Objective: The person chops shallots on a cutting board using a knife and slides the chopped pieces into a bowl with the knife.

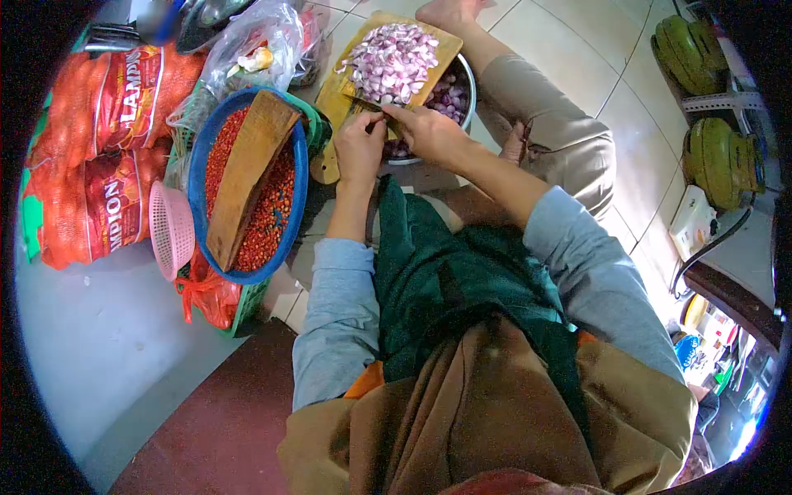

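The chopped shallots (394, 59) are white edged with purple, the cutting board (334, 92) yellow-brown, the basin (301, 194) blue, the chillies (271, 205) orange-red, the mesh sacks (70, 115) orange.

Knife (363, 102): metal blade, dull-looking. Cutting board (330, 92): yellowish wood, smooth. Chopped shallots (398, 58), on board: moist, slightly glossy. Bowl (471, 92), beneath board: shiny metal rim. Basin (302, 198), left: blue plastic, smooth, semi-gloss. Plank (252, 177), across basin: bare wood, matt, visibly grained. Basket (171, 233), left: pink plastic, perforated. Sacks (78, 115), far left: red-orange mesh, rough; printed labels smooth. Bag (247, 41), far left: clear plastic film, crinkled, glossy. Sleeves (334, 285), near: pale blue cloth, matt. Apron (487, 268), near: dark green cloth, creased. Floor tiles (569, 37), far right: pale, smooth, glossy.
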Action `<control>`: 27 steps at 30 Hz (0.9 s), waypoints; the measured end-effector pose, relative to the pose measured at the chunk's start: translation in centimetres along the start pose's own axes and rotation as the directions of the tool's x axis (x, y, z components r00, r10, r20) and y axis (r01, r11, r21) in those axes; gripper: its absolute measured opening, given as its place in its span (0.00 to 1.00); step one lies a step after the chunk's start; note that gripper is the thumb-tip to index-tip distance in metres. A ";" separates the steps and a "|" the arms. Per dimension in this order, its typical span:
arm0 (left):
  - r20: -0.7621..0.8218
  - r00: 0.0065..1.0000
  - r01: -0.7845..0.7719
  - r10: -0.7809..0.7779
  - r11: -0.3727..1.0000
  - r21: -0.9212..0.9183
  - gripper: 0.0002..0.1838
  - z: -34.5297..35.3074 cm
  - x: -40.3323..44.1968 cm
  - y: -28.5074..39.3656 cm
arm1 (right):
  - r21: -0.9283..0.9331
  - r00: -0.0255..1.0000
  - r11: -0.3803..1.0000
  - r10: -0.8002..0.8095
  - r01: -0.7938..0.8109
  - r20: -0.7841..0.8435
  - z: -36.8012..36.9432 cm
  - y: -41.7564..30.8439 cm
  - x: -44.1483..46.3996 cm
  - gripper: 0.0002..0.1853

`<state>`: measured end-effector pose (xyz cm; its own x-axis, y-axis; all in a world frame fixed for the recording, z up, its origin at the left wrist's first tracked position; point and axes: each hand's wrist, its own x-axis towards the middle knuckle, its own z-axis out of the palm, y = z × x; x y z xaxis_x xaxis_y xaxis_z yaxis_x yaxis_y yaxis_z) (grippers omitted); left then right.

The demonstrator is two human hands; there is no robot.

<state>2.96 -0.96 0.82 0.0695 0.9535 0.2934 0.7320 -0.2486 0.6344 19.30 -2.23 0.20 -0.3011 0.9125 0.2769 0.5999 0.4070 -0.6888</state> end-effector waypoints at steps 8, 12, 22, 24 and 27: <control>-0.007 1.000 0.003 -0.003 1.000 0.020 0.08 0.0 -0.1 0.2 | -0.026 0.993 0.995 0.102 -0.101 0.054 -3.1 -1.3 -3.1 0.24; -0.023 1.000 -0.001 0.001 1.000 -0.007 0.08 -0.1 -0.2 -0.1 | -0.050 0.990 0.992 0.117 -0.113 0.082 -2.2 -1.2 -2.8 0.25; -0.032 0.999 -0.019 0.018 0.999 -0.028 0.08 0.2 0.1 -0.2 | 0.028 0.998 0.999 0.031 -0.033 0.052 -1.3 -0.4 -0.9 0.23; -0.040 0.999 -0.020 0.019 0.999 -0.025 0.08 0.4 -0.1 -0.3 | 0.001 0.997 0.999 0.052 -0.052 0.052 -2.4 -0.9 -2.0 0.22; -0.032 0.999 -0.009 0.009 1.000 0.007 0.08 0.2 -0.2 -0.1 | -0.028 0.997 0.997 0.068 -0.067 0.045 -3.1 -1.2 -3.4 0.23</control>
<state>2.98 -1.09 0.59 0.0546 0.9451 0.3221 0.7362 -0.2560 0.6264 21.92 -5.71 2.12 -0.2923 0.9354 0.1991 0.6394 0.3460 -0.6867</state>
